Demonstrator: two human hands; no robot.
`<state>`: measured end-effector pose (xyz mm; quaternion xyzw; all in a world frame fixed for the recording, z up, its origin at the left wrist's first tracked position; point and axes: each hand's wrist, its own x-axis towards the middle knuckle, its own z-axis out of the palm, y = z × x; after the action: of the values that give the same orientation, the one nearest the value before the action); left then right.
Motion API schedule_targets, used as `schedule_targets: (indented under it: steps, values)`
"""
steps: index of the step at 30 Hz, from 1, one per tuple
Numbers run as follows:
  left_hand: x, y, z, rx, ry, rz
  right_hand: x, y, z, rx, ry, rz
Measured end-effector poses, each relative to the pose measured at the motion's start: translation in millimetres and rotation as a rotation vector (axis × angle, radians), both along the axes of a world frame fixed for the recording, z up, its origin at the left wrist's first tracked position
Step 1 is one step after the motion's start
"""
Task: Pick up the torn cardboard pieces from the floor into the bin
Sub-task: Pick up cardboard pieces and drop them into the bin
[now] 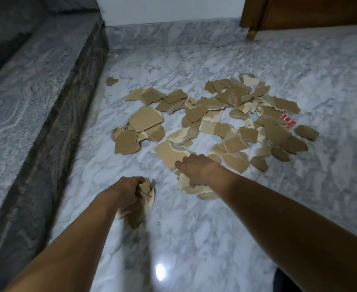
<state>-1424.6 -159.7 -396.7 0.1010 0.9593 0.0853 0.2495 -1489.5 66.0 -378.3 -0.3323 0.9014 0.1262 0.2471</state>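
Several torn brown cardboard pieces (211,121) lie scattered across the marble floor (194,239) in front of me. My left hand (129,188) is closed around a bunch of cardboard pieces (147,189), held low over the floor. My right hand (196,167) reaches palm down over the near edge of the pile, its fingers gripping pale cardboard pieces (196,190) under the wrist. One piece carries a red print (288,121). A lone scrap (111,81) lies apart at the far left. No bin is in view.
A raised dark stone step (46,102) runs along the left side. A white wall (169,9) closes the far end. A wooden furniture leg (251,32) stands at the far right. A dark object (285,281) shows at the bottom right edge.
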Motion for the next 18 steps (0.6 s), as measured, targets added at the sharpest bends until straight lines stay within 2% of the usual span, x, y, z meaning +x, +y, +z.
schedule_targets:
  steps: [3,5,8,11,13,15,18]
  values:
    - [-9.3,-3.1,4.7,0.125,-0.043,0.211,-2.9,2.3,10.5,-0.109,-0.078,-0.11]
    - [-16.1,6.9,18.6,0.194,-0.022,0.271,-5.8,8.5,22.5,-0.267,-0.132,-0.258]
    - [-30.6,23.8,33.7,0.254,-0.019,0.274,-15.1,29.2,41.7,-0.573,-0.189,-0.509]
    - [-42.3,47.0,42.4,0.414,-0.165,0.255,-22.0,63.9,63.2,-0.795,-0.117,-0.664]
    - [-47.4,68.5,44.3,0.441,-0.269,0.207,-20.8,91.1,69.4,-0.844,-0.073,-0.72]
    - [-51.2,95.2,39.4,0.374,-0.352,0.11,-12.1,113.5,66.1,-0.832,-0.087,-0.742]
    - [-49.8,141.1,13.6,0.246,-0.287,-0.042,7.1,136.1,39.4,-0.701,-0.126,-0.75]
